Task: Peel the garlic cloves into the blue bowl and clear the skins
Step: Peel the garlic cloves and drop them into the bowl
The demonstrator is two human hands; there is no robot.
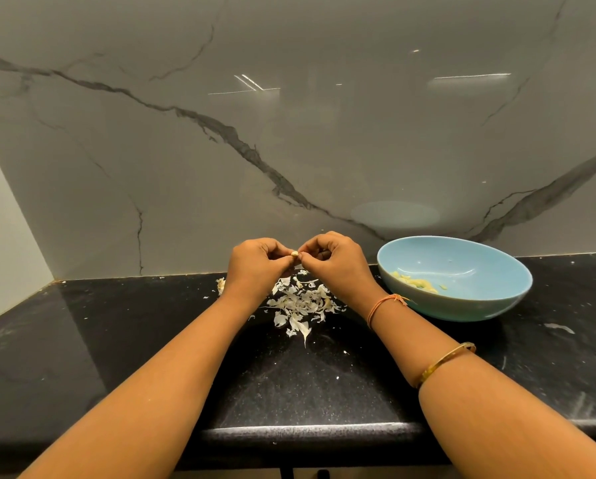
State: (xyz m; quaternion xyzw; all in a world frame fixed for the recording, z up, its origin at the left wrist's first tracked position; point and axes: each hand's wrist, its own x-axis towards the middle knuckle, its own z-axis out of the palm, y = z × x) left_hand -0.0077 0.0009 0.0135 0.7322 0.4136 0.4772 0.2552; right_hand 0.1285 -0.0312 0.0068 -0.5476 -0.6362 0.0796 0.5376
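A small pale garlic clove (293, 253) is held up above the black counter, pinched between the fingertips of both hands. My left hand (255, 262) grips it from the left and my right hand (334, 259) pinches it from the right, fingers curled. Directly below them lies a heap of white garlic skins (301, 302). The blue bowl (490, 299) stands to the right, with several peeled cloves (415, 282) in its left side.
The black counter (151, 340) ends against a glossy marble wall at the back and at a rounded front edge near me. A bit of garlic (221, 285) lies left of my left wrist. Skin flecks are scattered around, with one scrap (559, 327) right of the bowl.
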